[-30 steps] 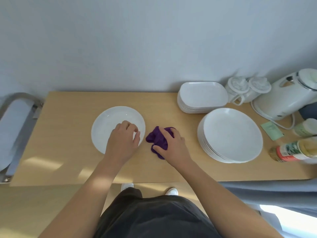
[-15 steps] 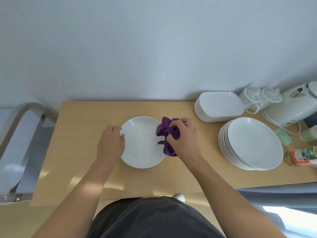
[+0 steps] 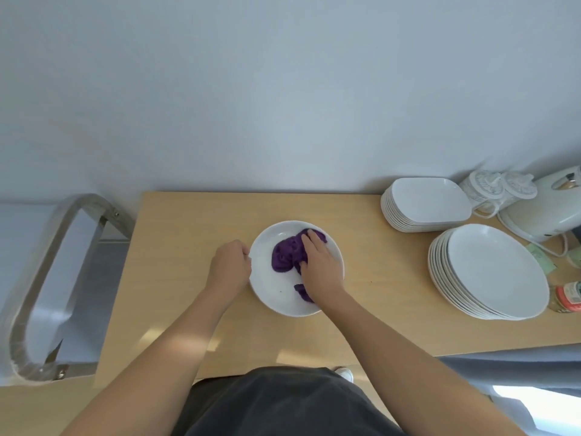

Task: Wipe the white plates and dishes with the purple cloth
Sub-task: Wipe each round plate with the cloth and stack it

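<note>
Metal railing (image 3: 47, 278) curved along the far left, beside the end of a light wooden table (image 3: 176, 247) set against a pale wall. Just right of the table's middle-left stretch, the left hand (image 3: 231, 267) sat at the left rim of a round white plate (image 3: 270, 291), its fingers curled in and gripping that edge, holding the plate flat on the wood. Inside the plate lay the purple cloth (image 3: 287, 254), bunched up across the upper middle of the dish, with a small tail of it showing near the lower right rim. The right hand (image 3: 319, 267) lay on top of the cloth, fingers fairly straight and spread over the bunch, pressing it down onto the plate rather than closing round it; the thumb touched the cloth's near side.

Further right, well apart from the plate, a stack of square white dishes (image 3: 424, 199) stood near the wall, and a stack of round white plates (image 3: 493, 272) sat just in front of it. Two lidded white cups (image 3: 500, 187) and a white kettle (image 3: 547, 212) stood behind them, a small green packet (image 3: 540, 258) lay beside the round stack, and a bottle with a red label (image 3: 569, 295) lay at the right edge
</note>
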`<state>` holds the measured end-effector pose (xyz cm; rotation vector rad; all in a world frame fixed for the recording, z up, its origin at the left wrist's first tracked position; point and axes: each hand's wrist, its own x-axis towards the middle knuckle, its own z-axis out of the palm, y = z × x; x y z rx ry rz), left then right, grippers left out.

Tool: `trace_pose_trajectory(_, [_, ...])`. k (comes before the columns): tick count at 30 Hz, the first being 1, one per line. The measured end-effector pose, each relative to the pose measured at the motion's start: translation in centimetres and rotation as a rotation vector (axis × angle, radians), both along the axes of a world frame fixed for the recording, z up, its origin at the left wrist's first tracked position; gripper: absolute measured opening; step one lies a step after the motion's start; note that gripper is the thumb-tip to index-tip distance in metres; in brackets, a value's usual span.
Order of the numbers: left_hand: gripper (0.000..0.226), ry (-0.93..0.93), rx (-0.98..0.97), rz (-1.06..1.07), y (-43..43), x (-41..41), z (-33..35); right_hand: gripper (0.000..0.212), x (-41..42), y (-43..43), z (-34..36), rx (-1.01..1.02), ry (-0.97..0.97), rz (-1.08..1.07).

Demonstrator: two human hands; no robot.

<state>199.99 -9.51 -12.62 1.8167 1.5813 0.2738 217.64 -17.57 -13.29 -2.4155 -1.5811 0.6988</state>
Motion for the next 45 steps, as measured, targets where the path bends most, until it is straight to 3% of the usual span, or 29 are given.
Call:
trace_pose_trajectory(6, [0.012,-0.062,-0.027,0.05,0.1,-0.4,-0.7,0.051,-3.4,1.5,-0.5,0.131,0.09,0.119])
trace_pose_trajectory(10, [0.014,-0.051,-0.016,0.047,0.2,-0.3,-0.9,0.053,-3.6,-2.8,1.9,0.037,0.104,0.253])
trace_pose_trajectory(14, [0.014,-0.064,-0.024,0.043,0.1,-0.2,-0.9,0.054,-0.9,-4.8,2.6,-0.08,-0.111,0.095])
trace_pose_trajectory(18, [0.016,-0.07,-0.03,0.041,0.2,-0.2,-0.8,0.054,0.8,-1.6,0.9,0.026,-0.245,0.001])
trace_pose_trajectory(23, [0.015,-0.067,-0.037,0.051,0.2,-0.3,-0.7,0.063,-2.5,3.1,-0.6,0.085,-0.009,0.007])
trace_pose_trajectory(25, [0.013,-0.075,-0.032,0.056,0.3,-0.3,-0.7,0.059,-4.0,3.1,-1.1,0.142,0.053,0.082])
trace_pose_trajectory(29, [0.013,-0.061,-0.033,0.039,0.3,-0.1,-0.6,0.057,-4.2,0.7,-3.3,0.252,-0.055,0.335])
trace_pose_trajectory(33, [0.014,-0.054,-0.018,0.043,0.1,0.0,-0.5,0.061,-1.4,1.4,-2.1,0.172,-0.223,0.403])
trace_pose_trajectory(39, [0.018,-0.075,-0.04,0.072,-0.3,0.1,-0.4,0.074,0.5,-1.1,1.0,-0.103,-0.379,0.18])
trace_pose_trajectory(42, [0.019,-0.074,-0.038,0.086,-0.3,0.2,-0.3,0.066,-1.7,-3.6,2.8,-0.283,-0.388,0.151])
trace_pose_trajectory(45, [0.019,-0.06,-0.039,0.089,-0.2,0.3,-0.5,0.051,-4.7,-4.3,3.6,-0.388,-0.251,0.137])
